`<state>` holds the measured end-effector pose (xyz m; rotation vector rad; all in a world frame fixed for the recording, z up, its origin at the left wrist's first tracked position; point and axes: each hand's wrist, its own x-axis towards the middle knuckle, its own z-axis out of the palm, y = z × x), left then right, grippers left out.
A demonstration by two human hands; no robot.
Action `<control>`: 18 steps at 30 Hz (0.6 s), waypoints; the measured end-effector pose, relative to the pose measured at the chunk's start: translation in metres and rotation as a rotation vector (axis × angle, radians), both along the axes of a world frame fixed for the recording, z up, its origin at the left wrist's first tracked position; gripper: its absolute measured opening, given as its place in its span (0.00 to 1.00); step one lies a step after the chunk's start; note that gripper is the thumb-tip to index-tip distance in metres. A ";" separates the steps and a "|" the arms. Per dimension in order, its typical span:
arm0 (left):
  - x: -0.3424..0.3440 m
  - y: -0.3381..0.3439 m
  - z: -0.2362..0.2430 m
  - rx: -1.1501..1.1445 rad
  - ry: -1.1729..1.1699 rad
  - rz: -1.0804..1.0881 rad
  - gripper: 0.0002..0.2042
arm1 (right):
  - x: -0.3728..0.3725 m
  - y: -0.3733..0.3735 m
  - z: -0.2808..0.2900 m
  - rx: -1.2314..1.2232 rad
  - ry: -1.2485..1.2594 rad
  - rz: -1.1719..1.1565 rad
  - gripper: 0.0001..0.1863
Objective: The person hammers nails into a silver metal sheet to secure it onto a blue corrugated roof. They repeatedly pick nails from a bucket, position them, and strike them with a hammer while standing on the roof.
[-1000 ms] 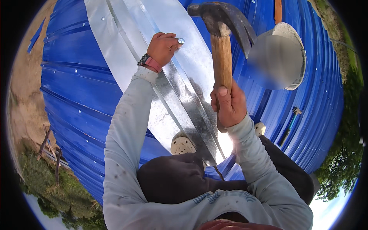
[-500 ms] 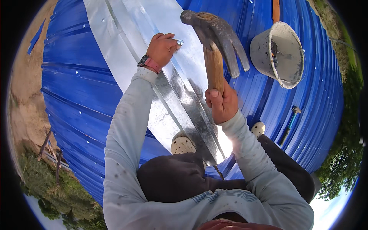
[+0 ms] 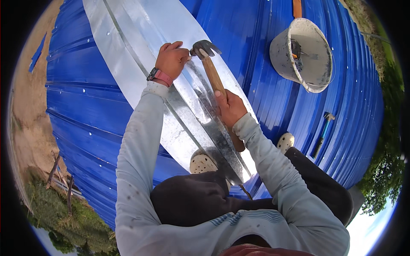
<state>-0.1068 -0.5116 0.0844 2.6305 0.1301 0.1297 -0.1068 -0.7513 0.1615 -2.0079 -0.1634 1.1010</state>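
My right hand (image 3: 232, 107) grips the wooden handle of a claw hammer (image 3: 210, 73). The hammer's face is down beside the fingertips of my left hand (image 3: 171, 60), with its claw toward the right. My left hand, wearing a watch on a pink strap, pinches a roofing nail; its round silver head is now hidden by the hammer. Under both hands runs a long shiny galvanized metal sheet (image 3: 128, 55) with raised ridges, lying over the blue ribbed roofing (image 3: 92, 113).
A whitish, stained bucket (image 3: 277, 53) with dark items inside stands on the roof at upper right. A second hammer (image 3: 323, 134) with a blue and black handle lies right of my shoe (image 3: 285, 143). My other shoe (image 3: 203, 164) is on the metal sheet. Bare ground borders the roof's left edge.
My right hand has swung the hammer down and left, from raised high to the nail at my left fingertips. My left hand keeps its pinch, shifted slightly in view.
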 end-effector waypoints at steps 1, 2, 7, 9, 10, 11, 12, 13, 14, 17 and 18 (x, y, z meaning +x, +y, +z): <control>0.006 0.001 -0.002 0.001 -0.010 -0.004 0.03 | 0.001 -0.007 -0.002 0.001 -0.010 -0.004 0.26; 0.001 0.005 -0.002 0.002 -0.051 -0.003 0.03 | -0.001 -0.005 0.017 0.080 0.047 -0.051 0.26; 0.001 -0.001 0.009 -0.078 -0.071 -0.001 0.04 | 0.001 -0.010 0.045 0.280 0.047 -0.141 0.25; 0.003 -0.003 0.013 -0.097 0.005 0.012 0.07 | -0.001 -0.011 0.040 0.302 0.051 -0.156 0.24; 0.004 -0.006 0.013 -0.135 -0.016 0.046 0.08 | -0.002 -0.014 0.037 0.304 0.054 -0.186 0.24; 0.003 -0.007 0.013 -0.171 -0.034 0.082 0.10 | -0.003 -0.015 0.036 0.308 0.062 -0.214 0.24; 0.002 -0.005 0.014 -0.144 -0.020 0.063 0.11 | -0.002 -0.016 0.036 0.313 0.063 -0.209 0.24; 0.003 -0.003 0.014 -0.139 -0.021 0.067 0.11 | 0.000 -0.017 0.038 0.289 0.106 -0.248 0.23; 0.005 -0.001 0.013 -0.126 0.042 0.021 0.09 | 0.000 -0.017 0.039 0.259 0.150 -0.290 0.23; 0.004 0.002 0.010 -0.143 0.080 -0.013 0.07 | 0.000 -0.017 0.031 0.221 0.156 -0.319 0.23; 0.003 0.003 0.008 -0.155 0.077 -0.022 0.07 | -0.002 -0.017 0.030 0.219 0.152 -0.321 0.23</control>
